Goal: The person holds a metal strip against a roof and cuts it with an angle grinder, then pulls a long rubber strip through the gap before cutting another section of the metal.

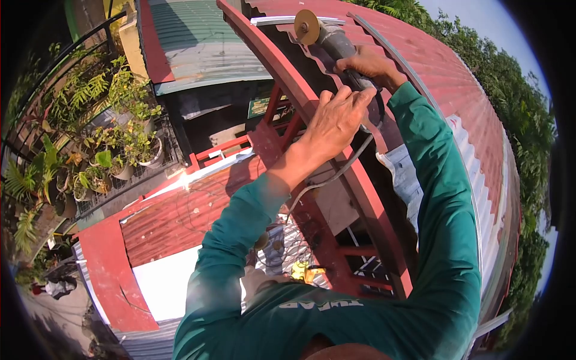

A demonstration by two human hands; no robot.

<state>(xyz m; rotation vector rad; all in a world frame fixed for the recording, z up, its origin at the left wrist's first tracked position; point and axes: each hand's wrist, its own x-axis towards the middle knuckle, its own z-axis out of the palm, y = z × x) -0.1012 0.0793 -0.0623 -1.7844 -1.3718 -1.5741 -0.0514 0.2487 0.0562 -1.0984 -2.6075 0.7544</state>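
Observation:
An angle grinder (337, 45) with a round brownish disc (306, 27) is held up at the top of the head view, beside the edge of the red corrugated roof. My right hand (373, 65) is wrapped round its dark body. At its rear end, my left hand (337, 120) is closed with bent fingers; the fingertips' exact contact is partly hidden. A grey power cord (336, 175) hangs from the back of the tool past my left wrist. Just under the hands runs a red steel beam (366, 201).
Red corrugated roofing (444, 78) slopes away on the right, with a metal strip (396, 57) lying along it. A lower red roof (180, 225) lies to the left. Potted plants (123, 171) stand beyond it. A yellow tool (312, 275) lies below among wires.

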